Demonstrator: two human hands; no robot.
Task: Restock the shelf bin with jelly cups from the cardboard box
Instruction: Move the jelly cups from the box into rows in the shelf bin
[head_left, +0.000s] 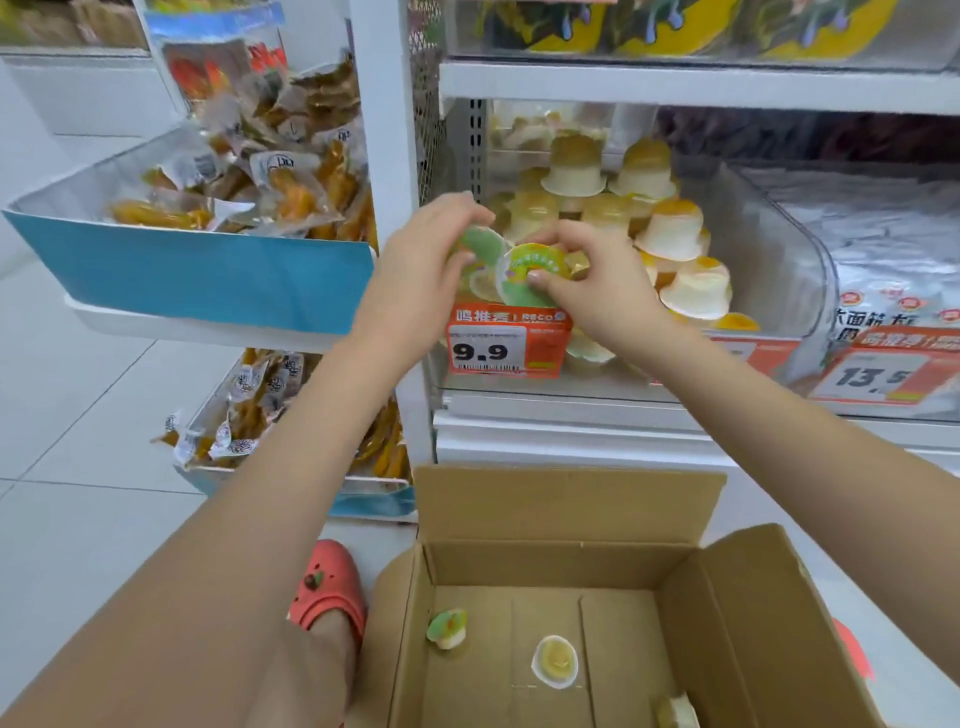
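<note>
Both hands' fingers (540, 278) pinching jelly cups (530, 273) at the bin (779, 249), lids seemingly facing the camera

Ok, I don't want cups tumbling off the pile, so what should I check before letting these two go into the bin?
1. Left hand grips its jelly cup: ok.
2. Right hand grips its lidded cup: ok.
3. Both cups are over the shelf bin, at its front left: ok.
4. Flat spot below to set them on: cannot tell, hands hide it.
5. Pile stability: not ok, cups lie heaped and tilted.
6. Cardboard box stock left: ok, three cups remain.
</note>
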